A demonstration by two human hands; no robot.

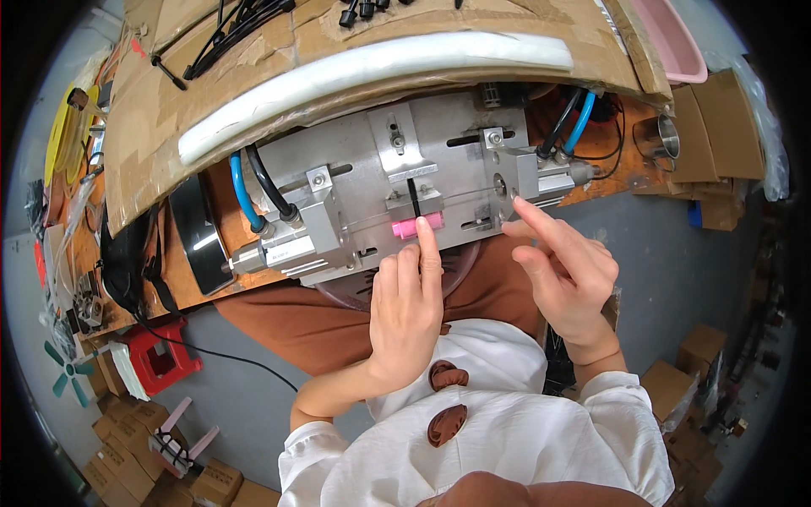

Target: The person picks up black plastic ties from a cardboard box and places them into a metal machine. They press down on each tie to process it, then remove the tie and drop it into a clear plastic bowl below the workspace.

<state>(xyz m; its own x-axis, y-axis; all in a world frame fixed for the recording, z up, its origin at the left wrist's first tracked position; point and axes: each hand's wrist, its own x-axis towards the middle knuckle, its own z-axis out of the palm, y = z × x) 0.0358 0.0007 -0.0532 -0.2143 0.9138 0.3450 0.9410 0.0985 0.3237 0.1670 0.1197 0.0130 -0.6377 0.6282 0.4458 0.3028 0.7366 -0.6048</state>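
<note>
Cardboard [169, 110] shelters our metal fixture [397, 182]; left hand [405, 308] fingertip presses its pink piece [416, 226], right hand [568, 270] loosely open, empty, beside blue hoses [242, 193].

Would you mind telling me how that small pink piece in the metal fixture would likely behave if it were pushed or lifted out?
The pink piece looks small, so probably light. It sits in the metal fixture under a black pin, so it likely resists sideways pushes. The left hand has a fingertip on it; once freed, it could easily slip away.
</note>
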